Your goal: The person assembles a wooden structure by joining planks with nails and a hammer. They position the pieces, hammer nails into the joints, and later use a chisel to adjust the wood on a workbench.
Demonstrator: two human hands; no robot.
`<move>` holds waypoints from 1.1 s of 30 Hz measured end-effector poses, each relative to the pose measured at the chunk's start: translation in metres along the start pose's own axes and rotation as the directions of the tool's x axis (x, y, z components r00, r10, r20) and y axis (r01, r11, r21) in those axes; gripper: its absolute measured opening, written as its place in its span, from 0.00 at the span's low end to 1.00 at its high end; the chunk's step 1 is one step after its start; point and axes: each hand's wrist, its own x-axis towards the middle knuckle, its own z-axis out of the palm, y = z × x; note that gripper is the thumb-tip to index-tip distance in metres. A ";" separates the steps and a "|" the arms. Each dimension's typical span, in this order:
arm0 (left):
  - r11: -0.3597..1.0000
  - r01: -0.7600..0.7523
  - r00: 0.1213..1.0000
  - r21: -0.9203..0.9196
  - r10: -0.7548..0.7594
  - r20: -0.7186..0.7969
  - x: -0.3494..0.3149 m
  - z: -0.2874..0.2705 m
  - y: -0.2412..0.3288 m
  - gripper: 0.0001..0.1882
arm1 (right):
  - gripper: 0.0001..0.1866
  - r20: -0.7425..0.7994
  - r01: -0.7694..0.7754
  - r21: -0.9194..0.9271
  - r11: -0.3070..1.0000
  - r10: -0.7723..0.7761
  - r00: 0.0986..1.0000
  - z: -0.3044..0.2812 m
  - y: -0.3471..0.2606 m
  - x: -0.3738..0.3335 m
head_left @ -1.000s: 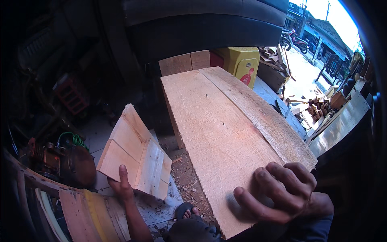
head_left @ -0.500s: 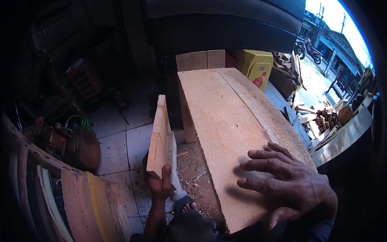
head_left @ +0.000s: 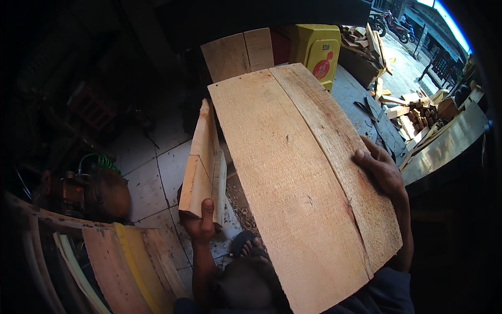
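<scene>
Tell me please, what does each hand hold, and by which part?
Left hand: the joined-board piece, by its near end. Right hand: the wide wooden panel, by its right edge.

A yellow box (head_left: 301, 55) bears a label (head_left: 326, 47) above a red emblem (head_left: 322, 68) with pale characters, while lettering (head_left: 440, 22) on a building (head_left: 438, 38) outside blurs.

L hand (head_left: 200, 224): bare, 1 pc. R hand (head_left: 384, 172): bare, 1 pc. Forearms (head_left: 203, 267), 2 pcs: bare, slim. R sleeve (head_left: 389, 290): navy, plain cloth, loose folds, ends abv wrist. L sleeve (head_left: 184, 305): dk blue, sm. part in view. Sandal (head_left: 239, 243), 1 pc: dk, open-toe, w/ strap; toes (head_left: 257, 243) bare. Legwear (head_left: 246, 285): dk, rounded, detail lost in shadow.
</scene>
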 end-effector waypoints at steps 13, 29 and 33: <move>0.993 -0.098 0.942 0.071 0.070 0.329 0.113 -0.045 0.045 0.33 | 0.32 -0.350 0.228 0.200 0.953 -0.148 0.925 -0.029 0.058 -0.025; 0.777 -0.086 0.850 0.623 -0.269 0.453 0.180 0.071 -0.206 0.31 | 0.32 -0.307 0.210 0.221 0.952 -0.136 0.942 -0.011 0.043 -0.011; 0.815 0.097 0.956 0.571 -0.235 0.174 0.111 0.026 -0.197 0.27 | 0.31 -0.290 0.210 0.185 0.960 -0.151 0.945 0.000 0.035 -0.005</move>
